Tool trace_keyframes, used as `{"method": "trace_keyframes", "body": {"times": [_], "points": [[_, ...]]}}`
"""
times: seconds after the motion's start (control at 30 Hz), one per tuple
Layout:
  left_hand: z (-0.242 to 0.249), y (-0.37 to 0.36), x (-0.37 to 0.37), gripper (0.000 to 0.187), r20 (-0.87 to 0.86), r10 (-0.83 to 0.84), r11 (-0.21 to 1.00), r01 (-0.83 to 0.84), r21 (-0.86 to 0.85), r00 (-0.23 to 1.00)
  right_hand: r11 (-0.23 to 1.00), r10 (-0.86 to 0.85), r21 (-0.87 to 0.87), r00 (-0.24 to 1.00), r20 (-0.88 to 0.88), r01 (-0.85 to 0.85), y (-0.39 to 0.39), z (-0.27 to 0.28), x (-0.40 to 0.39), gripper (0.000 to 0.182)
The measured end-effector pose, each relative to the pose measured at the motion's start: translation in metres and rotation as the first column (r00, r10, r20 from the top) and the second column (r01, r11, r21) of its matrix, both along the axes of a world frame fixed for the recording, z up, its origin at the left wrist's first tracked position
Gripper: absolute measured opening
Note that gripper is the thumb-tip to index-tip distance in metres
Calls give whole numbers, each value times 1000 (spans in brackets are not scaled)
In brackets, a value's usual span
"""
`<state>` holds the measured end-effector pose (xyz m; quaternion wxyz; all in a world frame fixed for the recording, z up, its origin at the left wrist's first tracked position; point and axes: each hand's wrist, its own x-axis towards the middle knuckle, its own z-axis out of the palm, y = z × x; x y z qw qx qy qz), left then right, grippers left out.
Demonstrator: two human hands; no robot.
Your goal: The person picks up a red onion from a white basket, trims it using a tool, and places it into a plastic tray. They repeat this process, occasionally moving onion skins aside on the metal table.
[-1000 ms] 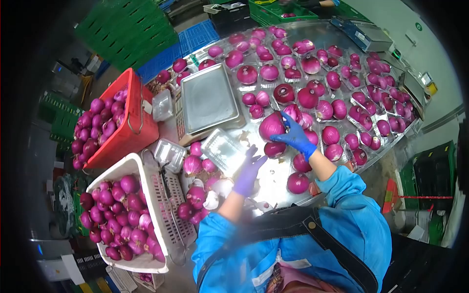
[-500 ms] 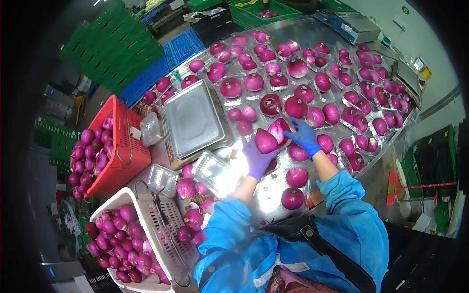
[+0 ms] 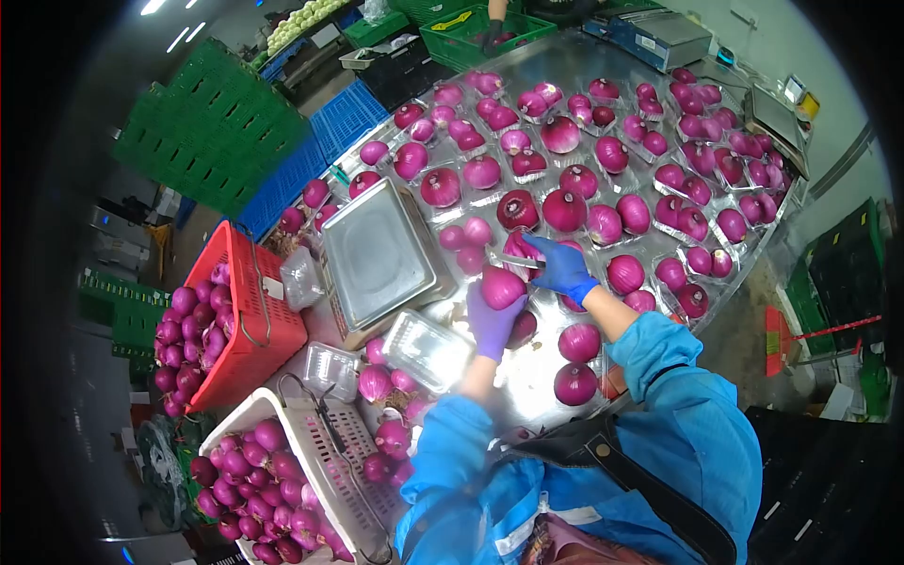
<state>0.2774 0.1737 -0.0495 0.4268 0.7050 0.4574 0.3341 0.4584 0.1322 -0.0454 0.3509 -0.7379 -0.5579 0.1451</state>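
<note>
My left hand (image 3: 492, 322), in a purple glove, is wrapped round a red onion (image 3: 504, 287) above the steel table. Just to its right, my right hand (image 3: 565, 267) in a blue glove grips a small knife (image 3: 514, 260). The blade points left across the top of the held onion. Another red onion (image 3: 523, 244) lies behind the blade, partly covered by my right fingers. Beyond both hands, clear plastic trays of red onions (image 3: 565, 210) stand in rows. Loose onions (image 3: 576, 383) sit nearer my body, to the right.
A scale (image 3: 381, 264) stands left of my hands, with an unfilled clear tray (image 3: 428, 350) before it. Onions fill a red basket (image 3: 268, 325) and a white basket (image 3: 344, 452) at left. Another person's hand (image 3: 493, 33) reaches into a green crate (image 3: 452, 42) at the back.
My right hand has turned inward toward the held onion, and the knife blade now shows. My left hand still holds the onion, slightly lower. The camera view has shifted a little.
</note>
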Motion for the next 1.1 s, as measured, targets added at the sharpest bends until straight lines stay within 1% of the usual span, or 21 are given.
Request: {"method": "trace_keyframes", "body": {"times": [0.07,0.1,0.2,0.23,0.3,0.33,0.4,0.43,0.47,0.5,0.53,0.6,0.63,0.67,0.7,0.83,0.9,0.97,1.03,1.07,1.1], "points": [[2,1,-3,73,18,1,1000,-1,-28,1000,983,163,65,978,132,-172,-1,22,3,75],[2,0,-6,74,36,1,998,1,-61,999,983,165,65,978,128,-174,-1,31,3,75],[-3,3,-2,77,68,-55,998,56,-8,996,903,426,-224,838,342,-367,8,39,6,67],[0,1,-1,77,67,-56,998,57,-12,996,902,426,-227,839,339,-367,7,34,4,67],[8,-3,3,82,-97,-34,994,44,100,995,891,413,-313,872,262,-328,8,25,4,64],[-6,-1,2,82,-95,-33,994,43,100,995,891,414,-313,871,264,-328,5,19,8,64],[-36,1,0,84,194,-69,993,48,110,979,926,376,51,927,-8,-375,-8,9,18,56],[-47,-2,-1,84,195,-71,993,50,109,978,927,374,50,928,-8,-373,-12,8,19,56],[-57,-7,-2,85,262,14,995,-40,96,965,973,228,28,938,-261,-229,-15,7,20,53],[-63,-8,-2,87,326,97,989,-129,77,940,996,63,-30,868,-493,-90,-18,6,23,51],[-65,-7,-3,87,326,92,989,-124,77,941,998,28,-46,939,-343,-46,-19,-4,31,50],[-65,1,-11,84,320,-83,961,161,-226,944,993,-60,-120,936,-348,19,-23,-18,30,51],[-51,1,-14,84,317,-88,960,165,-225,944,978,-141,-192,928,-346,78,-24,-18,27,51],[-36,1,-17,81,345,-81,906,214,-366,935,958,-183,-280,887,-424,64,-23,-17,27,56],[-21,0,-19,78,372,-68,828,260,-496,926,959,-185,-276,885,-427,67,-23,-16,24,56],[-11,0,-29,74,461,-126,802,364,-474,879,992,-53,-129,946,-318,12,-28,-14,0,72],[-25,-2,-33,60,566,102,801,270,-534,818,994,-92,61,989,118,86,-32,-16,-18,73],[-41,-1,-42,59,576,109,820,255,-513,810,994,-92,71,989,118,84,-40,15,-34,70],[-43,-2,-55,85,662,-50,773,449,-448,748,995,37,78,978,205,-54,-44,33,-45,67],[-41,-11,-55,85,718,45,772,432,-466,695,977,46,191,963,264,-99,-48,43,-49,65],[-44,-13,-58,85,716,50,773,426,-470,697,976,52,189,964,261,-104,-50,52,-52,65]]}}
